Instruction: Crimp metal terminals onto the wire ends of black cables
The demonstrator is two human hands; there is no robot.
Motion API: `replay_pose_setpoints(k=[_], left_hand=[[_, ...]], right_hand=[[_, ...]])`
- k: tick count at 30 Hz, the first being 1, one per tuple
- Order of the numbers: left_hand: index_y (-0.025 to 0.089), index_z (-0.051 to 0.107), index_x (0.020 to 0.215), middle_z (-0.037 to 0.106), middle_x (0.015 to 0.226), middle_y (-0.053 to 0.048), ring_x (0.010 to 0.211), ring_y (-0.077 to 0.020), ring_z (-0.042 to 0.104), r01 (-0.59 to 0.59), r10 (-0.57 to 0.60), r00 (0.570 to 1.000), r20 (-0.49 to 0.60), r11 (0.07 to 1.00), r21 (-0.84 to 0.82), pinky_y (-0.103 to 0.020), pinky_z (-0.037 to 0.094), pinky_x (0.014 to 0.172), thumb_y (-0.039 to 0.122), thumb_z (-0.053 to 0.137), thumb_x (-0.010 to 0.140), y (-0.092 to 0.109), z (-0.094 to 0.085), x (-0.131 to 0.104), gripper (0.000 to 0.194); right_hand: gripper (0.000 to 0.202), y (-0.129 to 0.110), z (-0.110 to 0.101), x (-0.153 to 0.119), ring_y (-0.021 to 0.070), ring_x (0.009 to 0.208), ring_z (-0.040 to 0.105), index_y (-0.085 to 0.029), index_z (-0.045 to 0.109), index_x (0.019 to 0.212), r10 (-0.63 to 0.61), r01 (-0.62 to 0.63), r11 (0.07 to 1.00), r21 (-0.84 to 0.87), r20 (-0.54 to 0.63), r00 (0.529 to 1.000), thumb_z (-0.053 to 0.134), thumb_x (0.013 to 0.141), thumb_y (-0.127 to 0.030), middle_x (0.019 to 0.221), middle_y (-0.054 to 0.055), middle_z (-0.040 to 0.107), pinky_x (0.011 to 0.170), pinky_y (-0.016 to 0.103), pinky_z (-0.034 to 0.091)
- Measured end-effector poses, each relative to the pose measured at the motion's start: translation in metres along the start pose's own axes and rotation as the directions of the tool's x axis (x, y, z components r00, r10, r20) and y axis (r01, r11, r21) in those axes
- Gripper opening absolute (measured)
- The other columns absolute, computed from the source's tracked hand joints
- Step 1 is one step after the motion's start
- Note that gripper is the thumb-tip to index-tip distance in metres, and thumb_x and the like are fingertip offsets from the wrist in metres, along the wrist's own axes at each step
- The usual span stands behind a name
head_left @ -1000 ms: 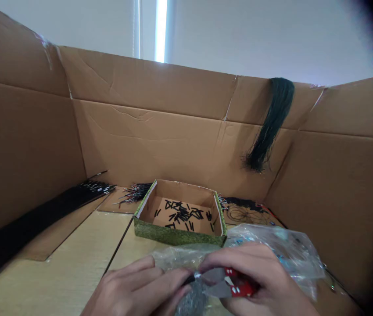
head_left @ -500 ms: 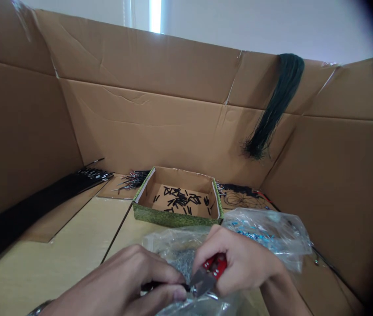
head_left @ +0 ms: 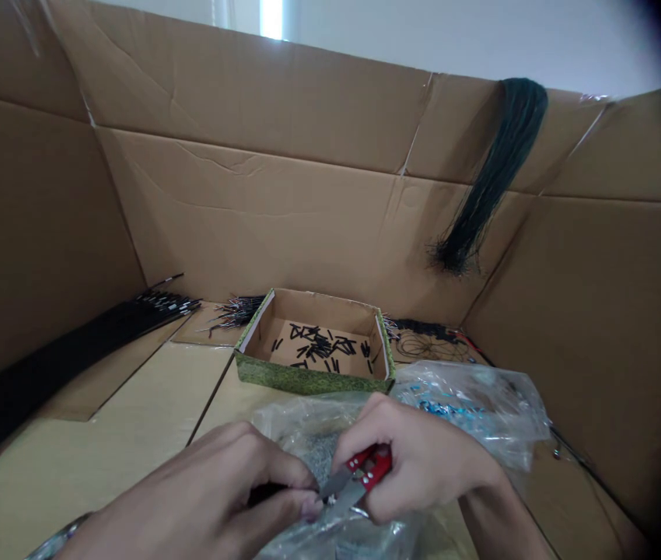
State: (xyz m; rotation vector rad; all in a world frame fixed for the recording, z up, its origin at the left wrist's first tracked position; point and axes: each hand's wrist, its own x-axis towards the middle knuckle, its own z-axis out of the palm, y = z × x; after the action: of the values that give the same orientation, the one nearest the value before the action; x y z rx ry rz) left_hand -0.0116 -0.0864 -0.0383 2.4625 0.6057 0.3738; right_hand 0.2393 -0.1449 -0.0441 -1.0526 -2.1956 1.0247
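Observation:
My left hand (head_left: pixel 214 486) is closed in a pinch on a thin black cord (head_left: pixel 267 493), most of which my fingers hide. Red-handled thread snips (head_left: pixel 378 470) are gripped in my right hand (head_left: pixel 424 455). Their blades lie parted at my left fingertips, with a small pale bit at the cord's end between them; whether the blades touch it I cannot tell. Below both hands spreads a clear plastic bag (head_left: pixel 284 417) with a mass of fine grey bits (head_left: pixel 326 453) in it.
Beyond my hands stands an open green-sided box (head_left: pixel 313 379) with short black pieces (head_left: pixel 322 346). A bundle of long black cords (head_left: pixel 74 354) lies left. At right is a clear bag with blue scraps (head_left: pixel 452 408). Dark green strands (head_left: pixel 497 171) hang over the cardboard wall (head_left: pixel 260 163).
Both hands have shifted slightly left and up in view. The snips' blades have spread apart at the cord's end. The whole view has tilted down a little.

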Motion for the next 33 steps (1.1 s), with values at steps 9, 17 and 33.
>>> replay_pose_setpoints(k=[9, 17, 33], left_hand=[[0.034, 0.071, 0.102, 0.071, 0.100, 0.002, 0.092, -0.0143, 0.065, 0.144, -0.140, 0.980, 0.145, 0.989, -0.023, -0.024, 0.049, 0.080, 0.053, 0.052, 0.095, -0.009, -0.005, 0.003, 0.028], [0.030, 0.073, 0.098, 0.072, 0.093, 0.002, 0.083, -0.0116, 0.067, 0.028, -0.025, 0.997, 0.078, 0.999, -0.043, -0.018, 0.051, 0.071, 0.040, 0.060, 0.093, -0.008, -0.006, 0.003, 0.018], [0.026, 0.067, 0.119, 0.068, 0.079, 0.000, 0.067, -0.0111, 0.062, -0.472, 0.484, 0.875, -0.005, 0.856, 0.211, -0.020, 0.045, 0.058, 0.018, 0.049, 0.100, 0.002, -0.009, 0.023, 0.027]], right_hand=[[0.013, 0.006, 0.008, 0.008, 0.0050, 0.052, 0.029, -0.011, 0.069, 0.072, -0.023, 0.023, 1.000, 0.006, -0.043, 0.999, 0.069, 0.060, -0.016, 0.056, -0.009, 0.036, 0.043, 0.015, 0.026], [0.014, 0.011, 0.011, 0.013, 0.0050, 0.052, 0.029, -0.011, 0.065, 0.069, -0.038, 0.040, 0.998, 0.051, -0.025, 0.999, 0.072, 0.060, -0.018, 0.057, -0.009, 0.033, 0.043, 0.015, 0.025], [0.037, -0.065, 0.012, -0.052, 0.0191, 0.100, 0.068, -0.042, 0.060, 0.127, 0.110, -0.306, 0.868, -0.392, -0.449, 0.887, 0.066, 0.090, -0.045, 0.116, -0.004, 0.070, 0.075, 0.026, 0.054]])
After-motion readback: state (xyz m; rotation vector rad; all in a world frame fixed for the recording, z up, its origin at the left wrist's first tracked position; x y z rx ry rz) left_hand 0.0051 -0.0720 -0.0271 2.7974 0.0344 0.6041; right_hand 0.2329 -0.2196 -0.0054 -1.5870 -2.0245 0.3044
